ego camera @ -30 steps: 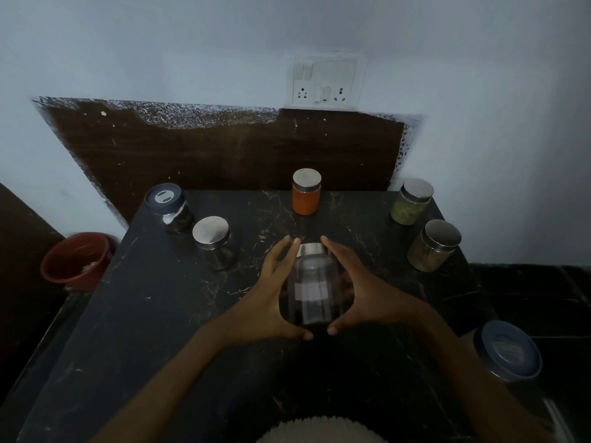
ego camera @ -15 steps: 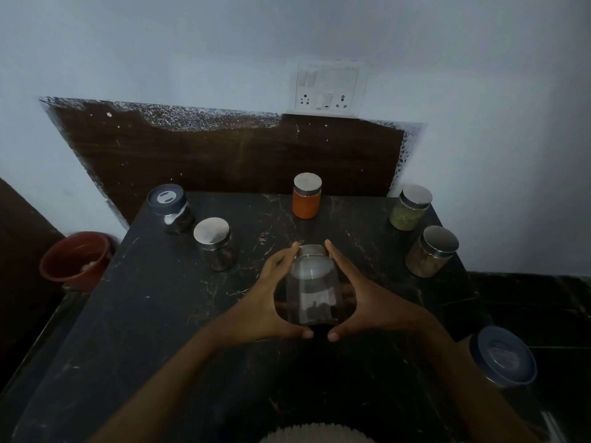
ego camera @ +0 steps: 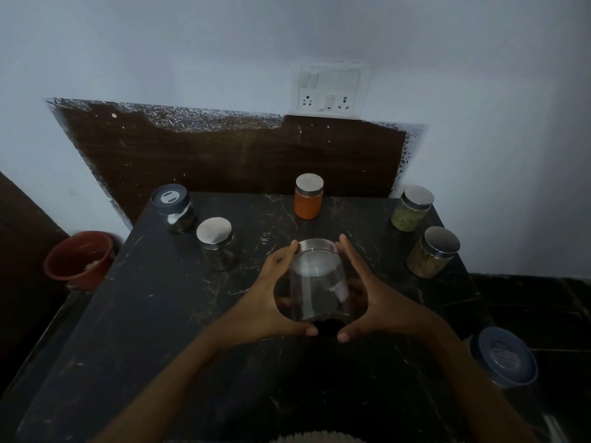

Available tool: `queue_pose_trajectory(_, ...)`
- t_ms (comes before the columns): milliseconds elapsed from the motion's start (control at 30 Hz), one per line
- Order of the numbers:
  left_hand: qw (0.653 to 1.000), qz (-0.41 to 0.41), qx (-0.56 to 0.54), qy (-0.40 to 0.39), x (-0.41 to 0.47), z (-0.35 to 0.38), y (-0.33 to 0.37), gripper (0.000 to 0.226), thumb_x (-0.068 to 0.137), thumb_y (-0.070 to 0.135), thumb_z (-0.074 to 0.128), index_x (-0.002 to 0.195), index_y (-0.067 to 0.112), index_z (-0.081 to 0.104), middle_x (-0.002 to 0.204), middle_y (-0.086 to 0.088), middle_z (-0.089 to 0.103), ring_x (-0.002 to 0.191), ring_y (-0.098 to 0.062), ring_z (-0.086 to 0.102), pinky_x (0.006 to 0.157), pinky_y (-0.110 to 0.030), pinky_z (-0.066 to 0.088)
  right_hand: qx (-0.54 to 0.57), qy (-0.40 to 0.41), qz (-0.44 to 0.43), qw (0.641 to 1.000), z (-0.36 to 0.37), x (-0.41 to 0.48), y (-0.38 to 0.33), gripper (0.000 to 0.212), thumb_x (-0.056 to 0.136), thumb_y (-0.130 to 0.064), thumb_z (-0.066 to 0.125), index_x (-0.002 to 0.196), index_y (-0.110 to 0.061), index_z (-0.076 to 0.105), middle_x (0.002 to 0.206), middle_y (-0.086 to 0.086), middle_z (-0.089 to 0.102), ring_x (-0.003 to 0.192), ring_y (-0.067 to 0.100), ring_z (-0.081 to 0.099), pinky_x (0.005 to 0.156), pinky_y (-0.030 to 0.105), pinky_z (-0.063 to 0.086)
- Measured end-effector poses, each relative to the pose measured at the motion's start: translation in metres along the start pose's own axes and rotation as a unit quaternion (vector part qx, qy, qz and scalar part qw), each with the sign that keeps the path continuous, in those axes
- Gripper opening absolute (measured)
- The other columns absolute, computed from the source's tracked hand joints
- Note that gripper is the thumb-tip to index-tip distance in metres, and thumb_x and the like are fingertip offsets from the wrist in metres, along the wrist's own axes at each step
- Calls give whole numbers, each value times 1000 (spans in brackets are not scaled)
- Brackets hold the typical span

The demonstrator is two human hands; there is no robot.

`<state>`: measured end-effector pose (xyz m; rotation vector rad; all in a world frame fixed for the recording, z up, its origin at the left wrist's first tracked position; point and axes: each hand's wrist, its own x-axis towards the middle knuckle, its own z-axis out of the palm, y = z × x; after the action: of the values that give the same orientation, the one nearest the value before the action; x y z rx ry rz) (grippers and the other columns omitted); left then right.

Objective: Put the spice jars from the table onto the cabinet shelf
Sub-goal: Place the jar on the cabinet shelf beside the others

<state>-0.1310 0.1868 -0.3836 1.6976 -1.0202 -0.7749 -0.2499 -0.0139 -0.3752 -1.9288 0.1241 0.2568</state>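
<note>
Fingers [ego camera: 281, 260] of both our hands wrap the clear jar [ego camera: 318, 284] at the frame centre, tilted just over the bench [ego camera: 160, 314]. We should keep the left hand [ego camera: 268, 302] and right hand [ego camera: 374, 302] pressing evenly, bring it upright, then lift slowly.

fingers [ego camera: 347, 287] only showed blurry through the glass jar [ego camera: 318, 287], dark jar [ego camera: 219, 255] contents unreadable, blue-lidded jar [ego camera: 505, 356] body hid under its lid
</note>
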Motion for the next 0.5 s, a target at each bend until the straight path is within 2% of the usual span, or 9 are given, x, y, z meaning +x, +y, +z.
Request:
queue_pose_trajectory(100,1000,-3,-11,-16,0,0,1,121,63,17,87,140,46,-2,150,22,4,137,2,18,93,-2,37,23,2,-2,1000,2,0,-2,125,46,-36,88,127,-73,-1,155,-17,5,136,12,30,111,43,32)
queue_pose_trajectory(167,1000,-8,0,-21,1,0,2,124,59,30,87,137,51,-7,150,28,-6,140,0,9,99,-3,32,22,14,-7,1000,3,2,-3,123,47,-34,88,127,-72,2,153,-21,7,136,10,29,109,33,35)
queue_pose_trajectory(233,1000,-9,12,-16,2,1,5,125,55,41,86,136,54,-9,149,31,-11,140,4,3,105,-11,31,5,21,-16,1000,4,3,-2,125,52,-26,89,132,-65,1,149,-25,8,136,6,26,104,21,35)
queue_pose_trajectory(333,997,1,73,-19,3,1,8,125,61,37,86,145,41,-7,152,26,-7,142,-1,6,114,-30,30,-31,23,-23,999,5,4,-2,127,55,-25,89,134,-61,-4,145,-29,5,133,-3,21,98,9,30)
queue_pose_trajectory(367,997,5,78,-17,3,0,9,124,62,35,86,147,38,-4,152,23,-2,141,-3,12,112,-30,33,-42,22,-26,999,5,4,-3,127,54,-29,89,133,-63,-6,143,-33,4,129,-10,20,95,5,29)
queue_pose_trajectory(433,999,8,50,-6,1,-2,10,122,61,27,87,146,39,0,149,20,8,135,5,23,102,-16,40,-38,19,-28,999,1,2,-5,128,50,-37,87,130,-67,-8,138,-42,2,122,-21,17,91,3,31)
queue_pose_trajectory(500,1000,9,-3,-2,-1,-3,10,121,62,18,87,144,42,2,146,23,14,127,16,28,89,-4,42,-6,13,-19,1000,-4,-1,-6,129,47,-39,87,128,-70,-8,142,-38,3,122,-16,23,97,14,33)
